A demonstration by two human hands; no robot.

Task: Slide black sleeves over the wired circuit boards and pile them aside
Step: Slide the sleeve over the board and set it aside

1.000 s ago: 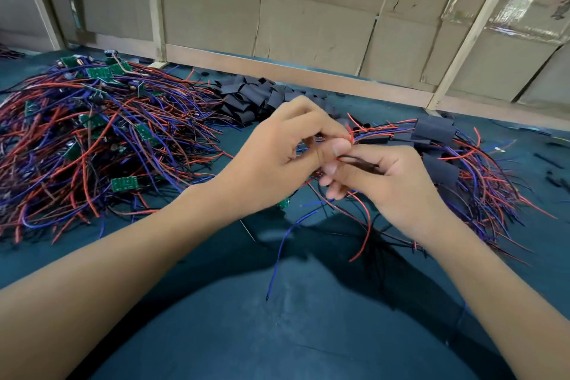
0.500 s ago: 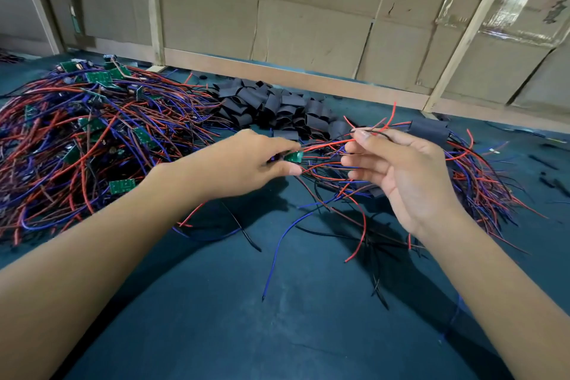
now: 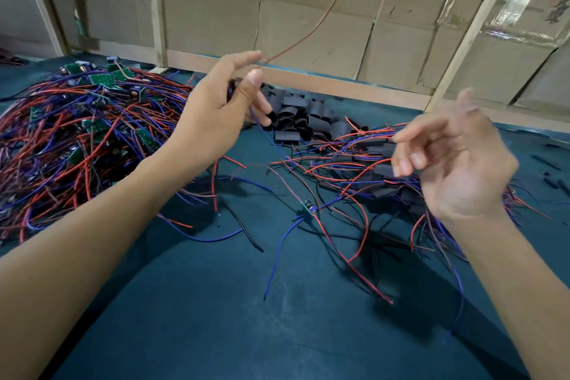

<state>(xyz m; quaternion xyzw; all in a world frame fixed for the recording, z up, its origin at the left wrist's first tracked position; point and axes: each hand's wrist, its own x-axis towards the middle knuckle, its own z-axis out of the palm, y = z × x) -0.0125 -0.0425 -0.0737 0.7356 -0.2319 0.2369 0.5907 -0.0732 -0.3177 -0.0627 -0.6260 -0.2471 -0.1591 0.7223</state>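
Sleeving partly done: sleeved pile (image 3: 385, 170) at three o'clock, bare boards (image 3: 77, 133) heaped at nine.
Left hand (image 3: 216, 114) pinches wires (image 3: 296, 37), perhaps a sleeve too; right hand (image 3: 456, 157) loosely open, empty.

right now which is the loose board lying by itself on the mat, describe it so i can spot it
Start from the dark teal mat, between the big tangle of unsleeved boards on the left and the sleeved pile on the right. In the open gap between them lies one small green circuit board. Unlike its neighbours it sits alone, bare of any black sleeve, its red and blue wires trailing toward the viewer.
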